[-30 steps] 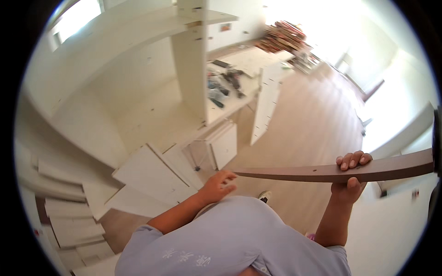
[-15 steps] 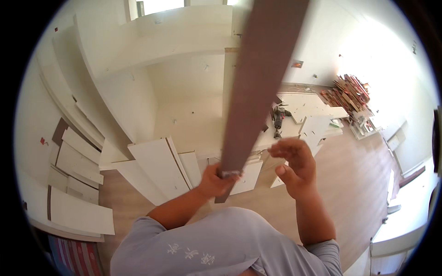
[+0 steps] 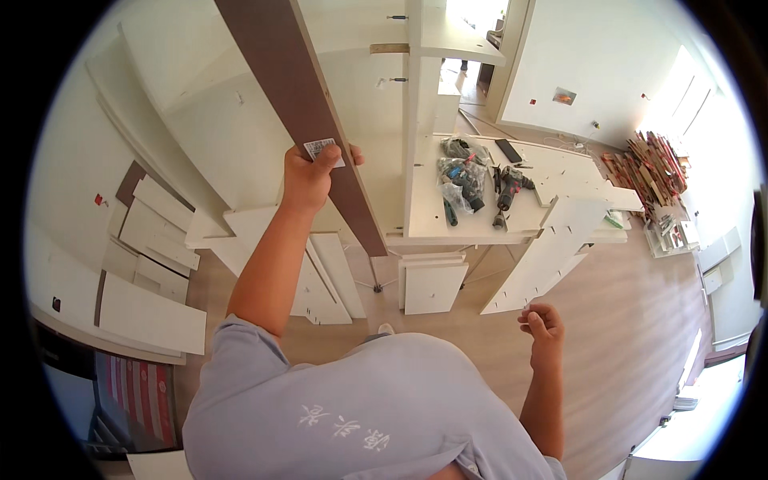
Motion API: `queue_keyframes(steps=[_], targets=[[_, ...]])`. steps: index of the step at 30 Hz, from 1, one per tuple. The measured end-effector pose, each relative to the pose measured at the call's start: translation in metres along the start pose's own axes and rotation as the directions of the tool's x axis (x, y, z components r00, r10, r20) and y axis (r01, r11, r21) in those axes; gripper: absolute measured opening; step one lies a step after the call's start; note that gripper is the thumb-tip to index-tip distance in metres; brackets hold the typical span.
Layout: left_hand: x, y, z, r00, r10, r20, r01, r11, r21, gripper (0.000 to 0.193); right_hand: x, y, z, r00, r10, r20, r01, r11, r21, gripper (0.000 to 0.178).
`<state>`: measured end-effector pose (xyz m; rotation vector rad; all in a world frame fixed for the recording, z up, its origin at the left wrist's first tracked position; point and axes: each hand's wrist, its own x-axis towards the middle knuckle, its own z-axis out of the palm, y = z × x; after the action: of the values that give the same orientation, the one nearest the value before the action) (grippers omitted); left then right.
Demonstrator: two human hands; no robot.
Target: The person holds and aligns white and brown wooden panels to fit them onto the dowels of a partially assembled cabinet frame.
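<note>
Grasped in the left hand point(image 3: 310, 180), a brown board point(image 3: 294, 96) partly hides the white cabinet point(image 3: 378, 120) near leaning panels point(image 3: 338, 272).

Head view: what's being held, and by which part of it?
The left grip holds the brown board across its width at the white label; what the right grip pinches, if anything, is unclear.

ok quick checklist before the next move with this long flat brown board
1. Left hand gripping the long flat brown board: ok, thumb against its white rectangular label.
2. Right hand empty: cannot tell, anything pinched there is too small to make out.
3. Board's far end free of obstacles: cannot tell, it runs out of the picture.
4. Black-and-red power drill off the floor: ok, lying on the white flat panel surface.
5. Floor ahead unobstructed: not ok, white rectangular panels stand there.
</note>
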<state>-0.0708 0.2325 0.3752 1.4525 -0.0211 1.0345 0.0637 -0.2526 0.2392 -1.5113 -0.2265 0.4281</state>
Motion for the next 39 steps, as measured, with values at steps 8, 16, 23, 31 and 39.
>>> queue_keyframes(steps=[8, 16, 23, 31, 39], targets=[[0.037, -0.063, -0.01, 0.999, -0.03, -0.016, 0.031, 0.999, 0.035, 0.059, 0.009, 0.031, -0.018, 0.97, 0.083, -0.227, -0.089, 0.996, -0.016, 0.017], [0.058, -0.102, -0.029, 0.997, -0.074, -0.001, 0.073, 0.995, -0.067, 0.063, 0.027, 0.035, 0.012, 0.924, 0.134, -0.357, -0.132, 0.991, 0.031, 0.019], [0.063, -0.107, -0.05, 0.995, -0.097, -0.038, 0.092, 0.988, -0.122, 0.063, 0.052, 0.043, 0.042, 0.936, 0.166, -0.309, -0.164, 0.986, 0.034, 0.018], [0.054, -0.104, -0.056, 0.955, -0.146, -0.257, 0.133, 0.989, -0.069, 0.053, 0.098, 0.046, 0.048, 0.949, 0.181, -0.256, -0.193, 0.981, -0.021, 0.017], [0.043, -0.116, -0.053, 0.952, -0.072, -0.298, 0.06, 0.997, -0.046, 0.057, 0.134, 0.057, 0.052, 0.973, 0.196, -0.125, -0.198, 0.98, -0.004, 0.018]])
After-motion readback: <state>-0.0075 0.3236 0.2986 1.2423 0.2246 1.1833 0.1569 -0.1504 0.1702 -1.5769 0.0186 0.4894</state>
